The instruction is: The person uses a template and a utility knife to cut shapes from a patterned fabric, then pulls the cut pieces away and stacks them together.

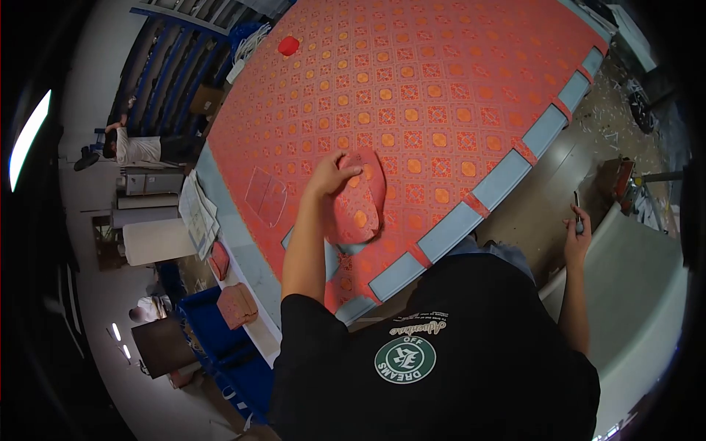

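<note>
Red cloth (434,110) with an orange tile-like pattern covers the big table. My left hand (332,175) grips a stack of cut patterned cloth pieces (359,209), rounded in outline, with its thumb on top. Beneath and beside that stack, a cut-out gap (331,259) in the cloth bares the grey-blue surface. Off the table at the right, my right hand (578,229) is closed around a small hand tool (579,217) with a greyish handle and a thin dark shaft; its exact kind is not clear.
A clear template outline (266,197) and a red round object (288,46) lie on the cloth. More cut stacks (237,306) and paper sheets (197,213) sit at the left. Two people (140,149) are in the background. Scraps (610,117) litter the floor.
</note>
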A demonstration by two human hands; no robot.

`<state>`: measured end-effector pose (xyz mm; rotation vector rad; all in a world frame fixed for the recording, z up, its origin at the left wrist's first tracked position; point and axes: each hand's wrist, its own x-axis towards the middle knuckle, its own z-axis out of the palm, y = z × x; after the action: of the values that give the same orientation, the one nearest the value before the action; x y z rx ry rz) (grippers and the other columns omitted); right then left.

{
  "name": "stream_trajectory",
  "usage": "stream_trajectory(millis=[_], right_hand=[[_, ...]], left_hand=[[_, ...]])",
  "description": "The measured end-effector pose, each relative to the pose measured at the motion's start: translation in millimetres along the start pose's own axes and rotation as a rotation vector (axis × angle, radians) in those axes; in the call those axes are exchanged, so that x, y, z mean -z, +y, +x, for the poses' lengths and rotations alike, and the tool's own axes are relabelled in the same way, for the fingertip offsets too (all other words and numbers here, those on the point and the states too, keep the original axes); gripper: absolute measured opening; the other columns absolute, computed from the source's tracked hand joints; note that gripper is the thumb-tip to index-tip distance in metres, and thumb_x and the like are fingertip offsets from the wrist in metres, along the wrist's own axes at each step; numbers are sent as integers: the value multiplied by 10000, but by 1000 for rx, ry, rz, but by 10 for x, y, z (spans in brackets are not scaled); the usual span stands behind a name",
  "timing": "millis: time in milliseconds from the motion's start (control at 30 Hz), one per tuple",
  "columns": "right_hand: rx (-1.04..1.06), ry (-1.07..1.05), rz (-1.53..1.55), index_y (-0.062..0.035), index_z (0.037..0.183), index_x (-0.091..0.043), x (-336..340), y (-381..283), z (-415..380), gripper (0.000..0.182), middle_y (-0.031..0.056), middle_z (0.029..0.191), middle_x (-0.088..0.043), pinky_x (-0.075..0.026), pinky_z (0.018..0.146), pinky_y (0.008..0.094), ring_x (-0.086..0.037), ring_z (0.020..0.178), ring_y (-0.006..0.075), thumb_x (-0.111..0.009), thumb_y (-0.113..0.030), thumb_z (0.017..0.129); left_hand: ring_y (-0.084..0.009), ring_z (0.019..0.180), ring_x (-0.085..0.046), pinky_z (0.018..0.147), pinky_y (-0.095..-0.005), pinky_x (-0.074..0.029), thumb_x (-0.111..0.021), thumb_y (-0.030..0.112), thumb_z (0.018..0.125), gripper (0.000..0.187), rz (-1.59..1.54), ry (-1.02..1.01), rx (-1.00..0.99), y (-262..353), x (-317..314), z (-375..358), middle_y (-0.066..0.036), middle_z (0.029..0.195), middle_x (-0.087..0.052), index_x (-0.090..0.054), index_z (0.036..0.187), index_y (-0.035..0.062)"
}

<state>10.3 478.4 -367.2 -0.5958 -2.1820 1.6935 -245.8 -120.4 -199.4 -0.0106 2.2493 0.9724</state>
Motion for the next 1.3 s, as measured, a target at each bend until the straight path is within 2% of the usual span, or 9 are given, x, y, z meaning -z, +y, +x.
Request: stream_trajectory(millis=[67, 200, 400, 600, 667, 800, 867, 967, 1300], right_hand=[[-4, -3, -22, -9, 1326, -589, -40, -180, 181, 281, 99, 1335, -646, -527, 878, 270, -652, 943, 119, -520, -24, 1054], [59, -17, -48, -9, 1321, -589, -193, -458, 425, 275, 112, 1367, -642, -532, 886, 276, -652, 951, 117, -523, -27, 1055], [134, -163, -36, 0, 1319, -589, -569, -644, 847, 271, 122, 1377, -644, -530, 875, 268, -664, 945, 112, -532, -28, 1056], [204, -292, 49, 15, 1303, -596, -962, -892, 1373, 261, 133, 1366, -648, -529, 888, 269, -669, 952, 114, -539, -3, 1049], [212, -306, 82, 19, 1294, -602, -1009, -954, 1471, 256, 137, 1364, -648, -529, 894, 271, -668, 952, 114, -540, 6, 1046], [357, -356, 28, 23, 1274, -619, -934, -968, 1648, 247, 145, 1359, -646, -535, 899, 274, -665, 949, 118, -549, 23, 1037], [382, -373, 45, 22, 1270, -623, -804, -859, 1731, 247, 146, 1358, -645, -537, 896, 275, -664, 948, 119, -551, 28, 1034], [360, -347, 87, 10, 1283, -620, -495, -567, 1903, 265, 146, 1350, -648, -539, 889, 276, -669, 948, 122, -554, 37, 1028], [221, -148, 57, -5, 1314, -615, 456, -250, 2645, 298, 106, 1304, -678, -534, 861, 264, -672, 902, 95, -515, 36, 1036]], left_hand=[[-212, 1026, -689, 912, -365, -547, -860, 180, 849, 595, 161, 326, -60, -259, -148, 337, -116, 1120, -750, -625, 1364, -3], [-281, 1075, -704, 896, -398, -558, -854, 233, 848, 633, -35, 395, -175, -610, -390, 572, -177, 1184, -739, -613, 1395, 24], [-365, 1110, -692, 931, -435, -554, -841, 334, 838, 652, 295, 631, -90, -545, -505, 555, -193, 1245, -709, -625, 1398, 80], [-378, 985, -716, 847, -450, -554, -860, 353, 823, 598, 139, 657, -109, -459, -477, 626, -209, 1099, -744, -669, 1258, -10], [-368, 825, -680, 758, -460, -530, -883, 324, 805, 504, 131, 493, 91, -143, -374, 519, -187, 931, -729, -664, 1070, -44], [-303, 706, -600, 668, -434, -490, -893, 259, 803, 431, 162, 499, -13, -47, -343, 437, -142, 787, -642, -600, 930, -31], [-193, 682, -546, 612, -368, -449, -896, 195, 807, 388, 581, 723, -397, -4, -441, 347, -63, 735, -576, -564, 878, 7], [-100, 708, -520, 607, -299, -422, -905, 150, 798, 348, -132, 463, 16, 67, -557, 212, 16, 750, -548, -582, 881, 52], [-83, 785, -580, 710, -277, -497, -921, 141, 782, 426, -181, 311, -200, 2160, -453, 333, 37, 830, -623, -665, 1099, 15]])
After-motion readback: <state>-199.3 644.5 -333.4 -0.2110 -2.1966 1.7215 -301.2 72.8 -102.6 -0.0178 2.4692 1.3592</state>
